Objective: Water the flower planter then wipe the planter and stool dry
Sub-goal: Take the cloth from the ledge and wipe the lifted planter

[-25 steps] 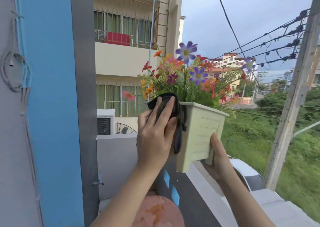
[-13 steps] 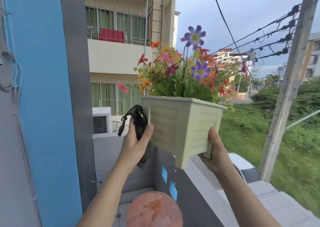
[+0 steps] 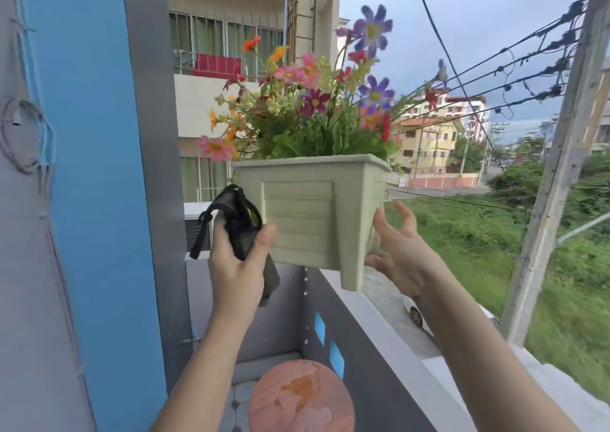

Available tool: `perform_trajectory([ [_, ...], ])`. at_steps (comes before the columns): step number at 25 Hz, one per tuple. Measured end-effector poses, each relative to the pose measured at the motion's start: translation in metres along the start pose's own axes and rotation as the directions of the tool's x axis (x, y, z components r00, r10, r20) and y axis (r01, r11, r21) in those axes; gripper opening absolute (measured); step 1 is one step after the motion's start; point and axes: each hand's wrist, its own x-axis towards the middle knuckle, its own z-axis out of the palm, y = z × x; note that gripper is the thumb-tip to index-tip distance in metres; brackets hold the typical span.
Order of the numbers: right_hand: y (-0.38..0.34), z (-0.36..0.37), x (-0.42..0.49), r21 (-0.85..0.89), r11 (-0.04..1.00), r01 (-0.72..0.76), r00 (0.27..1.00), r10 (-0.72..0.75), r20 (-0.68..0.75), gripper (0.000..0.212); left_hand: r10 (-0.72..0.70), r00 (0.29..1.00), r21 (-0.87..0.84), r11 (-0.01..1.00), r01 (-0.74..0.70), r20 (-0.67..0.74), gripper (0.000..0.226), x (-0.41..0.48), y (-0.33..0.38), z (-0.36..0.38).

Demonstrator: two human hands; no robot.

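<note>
A pale green square planter point(image 3: 307, 213) full of colourful flowers point(image 3: 313, 101) is held up in the air above the balcony wall. My right hand point(image 3: 396, 250) grips its lower right corner. My left hand point(image 3: 237, 260) is closed around a dark cloth point(image 3: 241, 227), pressed against the planter's left side. Drops of water point(image 3: 305, 286) fall from the planter's base. Far below, at the bottom of the view, stands the round reddish stool point(image 3: 300, 398).
A blue and grey wall point(image 3: 92, 200) rises close on the left. The grey balcony wall point(image 3: 373, 349) with blue slots runs below the planter. Beyond it are a building, power lines, a concrete pole point(image 3: 554, 180) and a grassy lot.
The planter has turned so its ribbed front face looks at me. My left hand with the cloth slid from the rim down to the left side. Drops now fall below.
</note>
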Motion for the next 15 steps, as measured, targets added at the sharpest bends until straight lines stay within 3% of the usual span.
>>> perform_trajectory([
  [3, 0.016, 0.017, -0.007, -0.006, 0.993, 0.115, 0.992, -0.115, -0.042, 0.049, 0.038, 0.998, 0.133, 0.991, -0.032, -0.050, 0.046, -0.005, 0.005, 0.005],
  [7, 0.033, 0.029, -0.015, -0.115, 0.988, 0.107, 0.987, -0.091, 0.133, 0.102, 0.099, 0.992, 0.311, 0.948, -0.069, -0.081, 0.042, -0.018, 0.002, 0.013],
  [12, 0.044, 0.033, -0.018, -0.025, 0.975, 0.220, 0.975, -0.220, -0.030, 0.078, 0.262, 0.965, 0.467, 0.855, -0.227, -0.011, 0.034, -0.028, -0.002, 0.017],
  [15, 0.040, 0.027, -0.020, -0.039, 0.963, 0.266, 0.961, -0.268, -0.072, 0.058, 0.368, 0.915, 0.549, 0.736, -0.396, 0.167, 0.054, -0.031, 0.005, 0.019],
])
